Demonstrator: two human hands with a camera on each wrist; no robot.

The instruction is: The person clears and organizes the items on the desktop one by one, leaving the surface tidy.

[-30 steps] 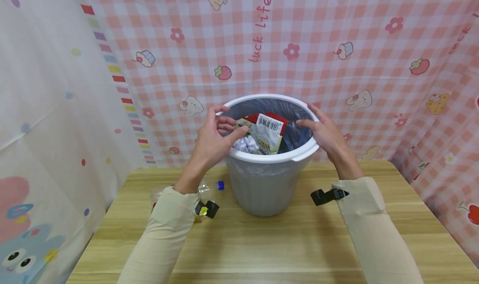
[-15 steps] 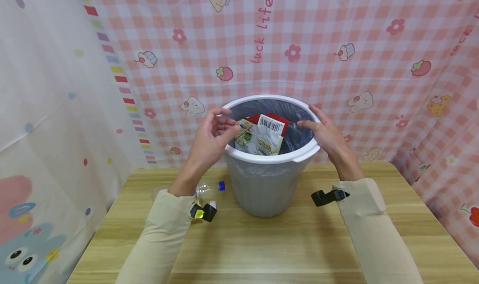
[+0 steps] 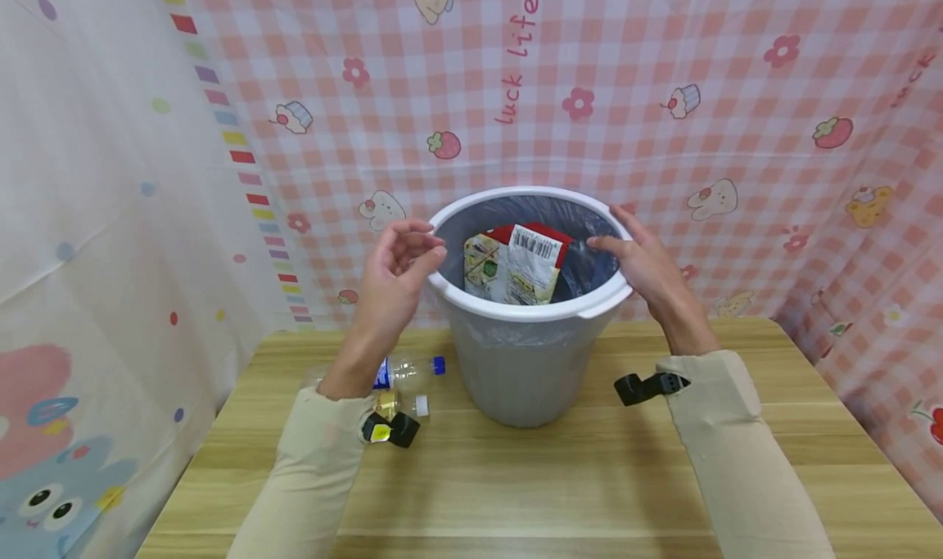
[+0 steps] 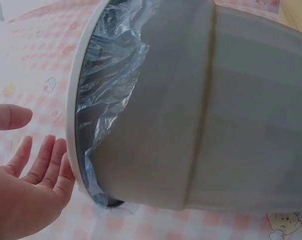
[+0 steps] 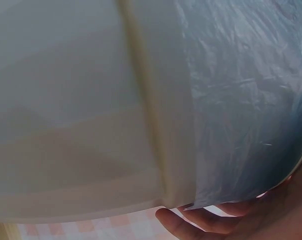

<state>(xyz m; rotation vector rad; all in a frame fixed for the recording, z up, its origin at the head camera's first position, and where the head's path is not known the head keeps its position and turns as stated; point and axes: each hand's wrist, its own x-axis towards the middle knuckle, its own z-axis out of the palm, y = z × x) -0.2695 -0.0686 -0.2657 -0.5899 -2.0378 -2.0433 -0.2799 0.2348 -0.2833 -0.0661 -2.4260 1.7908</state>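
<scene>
A grey trash can (image 3: pixel 519 371) with a white rim (image 3: pixel 508 309) stands on the wooden table. A dark plastic liner (image 3: pixel 541 207) covers its inside. Within lie food wrappers (image 3: pixel 526 272), one with a barcode, and a red piece behind. My right hand (image 3: pixel 651 272) grips the rim on the right, thumb over the inside and fingers outside. At the left rim is my left hand (image 3: pixel 398 268), fingers loosely bent and holding nothing. In the left wrist view, its fingertips (image 4: pixel 61 145) are right at the rim, beside the liner's folded edge (image 4: pixel 116 75).
Left of the trash can lies a clear bottle (image 3: pixel 412 368) with a blue cap. Nearer me is a small bottle (image 3: pixel 394 403) with yellowish contents and a white cap, partly behind my left wrist. A checked cloth (image 3: pixel 626 76) hangs behind the table.
My left hand has drawn back leftward from over the trash can's opening. Crumpled white paper seen beneath it a second ago no longer shows. The right hand stays at the rim.
</scene>
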